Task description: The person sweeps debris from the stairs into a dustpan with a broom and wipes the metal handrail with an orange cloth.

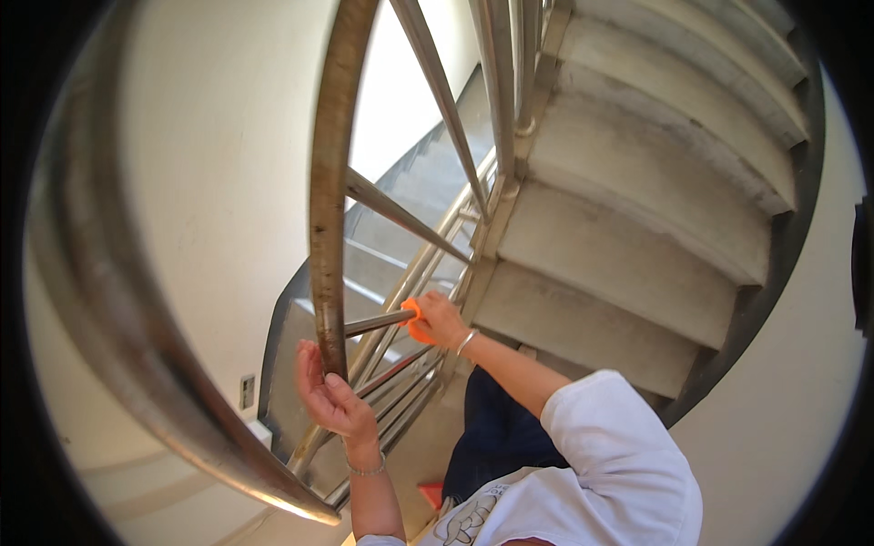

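My right hand (440,321) is closed around an orange cloth (418,322), which is wrapped on a thin metal baluster (375,322) of the stair railing. Palm up and fingers loosely curled, my left hand (334,399) is at the lower visible end of the flat metal rail (329,205). Its thumb overlaps the rail's end and its fingers lie to the left; whether it bears on the metal I cannot tell.
Concrete steps (614,211) rise at the right, edged by a dark skirting (809,198). A thick curved handrail (136,307) sweeps across the left. Through the railing, a lower stair flight (369,263) shows. A red object (431,494) lies near my feet.
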`<state>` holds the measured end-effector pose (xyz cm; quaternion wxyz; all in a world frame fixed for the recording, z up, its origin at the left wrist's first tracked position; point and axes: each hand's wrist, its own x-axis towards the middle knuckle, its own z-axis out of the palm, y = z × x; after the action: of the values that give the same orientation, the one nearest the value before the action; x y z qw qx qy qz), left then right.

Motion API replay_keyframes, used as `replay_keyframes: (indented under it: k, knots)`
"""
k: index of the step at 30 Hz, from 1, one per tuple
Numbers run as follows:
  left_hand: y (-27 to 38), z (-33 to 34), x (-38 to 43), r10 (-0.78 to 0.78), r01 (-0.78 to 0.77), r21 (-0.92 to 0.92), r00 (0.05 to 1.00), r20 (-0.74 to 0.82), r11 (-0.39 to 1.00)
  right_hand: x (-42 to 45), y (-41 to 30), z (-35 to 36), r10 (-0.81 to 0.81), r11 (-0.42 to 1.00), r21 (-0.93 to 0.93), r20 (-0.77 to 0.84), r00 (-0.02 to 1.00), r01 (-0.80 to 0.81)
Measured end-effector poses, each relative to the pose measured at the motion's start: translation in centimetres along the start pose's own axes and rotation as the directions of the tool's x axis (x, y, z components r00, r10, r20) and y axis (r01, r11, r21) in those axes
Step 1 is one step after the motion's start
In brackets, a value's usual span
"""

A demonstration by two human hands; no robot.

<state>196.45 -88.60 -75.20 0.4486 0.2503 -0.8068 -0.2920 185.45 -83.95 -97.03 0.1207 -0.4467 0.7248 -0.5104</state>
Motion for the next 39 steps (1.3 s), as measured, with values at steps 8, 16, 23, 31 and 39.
replay_keyframes:
  k: [8,16,23,31,39]
  knots:
    - [2.1,1.7,1.8,-0.064,0.087,0.127,0.982,-0.179,0.988,-2.5,9.6,4.8,0.346,0.938,-0.018,0.025,0.938,-0.345]
    - [0.9,2.7,3.1,0.065,0.038,0.293,0.941,-0.333,0.955,-4.3,14.3,7.5,0.893,0.423,0.415,-0.037,0.449,-0.806]
    - [0.9,3.8,3.8,0.315,-0.181,0.33,0.853,-0.416,0.926,-1.1,10.1,9.6,0.838,-0.23,0.802,0.452,0.307,-0.552]
    - [0.0,5.4,4.0,0.396,-0.213,0.471,0.856,-0.333,0.856,-6.5,28.7,18.1,0.968,0.097,0.325,0.191,0.165,-0.941]
    - [0.2,2.3,3.0,0.38,-0.163,0.733,0.915,-0.139,0.661,-6.2,34.8,12.7,0.986,0.128,0.687,-0.011,0.166,-0.715]
